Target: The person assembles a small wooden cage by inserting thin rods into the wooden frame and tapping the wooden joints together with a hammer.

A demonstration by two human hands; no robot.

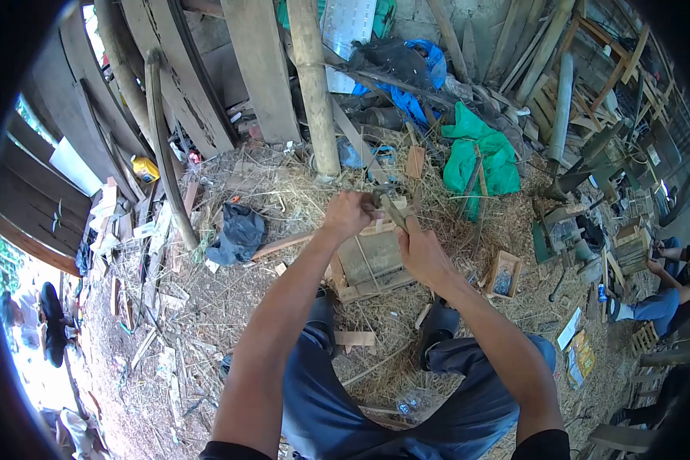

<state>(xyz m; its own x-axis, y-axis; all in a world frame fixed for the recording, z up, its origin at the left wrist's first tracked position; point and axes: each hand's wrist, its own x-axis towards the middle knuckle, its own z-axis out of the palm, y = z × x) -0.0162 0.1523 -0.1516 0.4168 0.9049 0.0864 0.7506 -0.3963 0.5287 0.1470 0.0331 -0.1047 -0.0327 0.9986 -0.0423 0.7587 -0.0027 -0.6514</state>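
My right hand (428, 257) is wrapped round the wooden handle of a hammer (393, 211), whose dark head lies close to my left fingers. My left hand (349, 214) is closed in a pinch just left of the hammer head; what it holds is too small to make out. Below both hands, between my feet, a wooden frame with a greenish-grey panel (372, 261) rests on the ground. Thin wood pieces stick up near its top edge, partly hidden by my hands.
Wood shavings and scraps cover the ground. A box of nails (504, 274) lies right of the frame, a black bag (238, 234) left. A wooden post (316, 100) and green sheet (479, 153) are ahead. Another person's legs (655, 305) show at the right edge.
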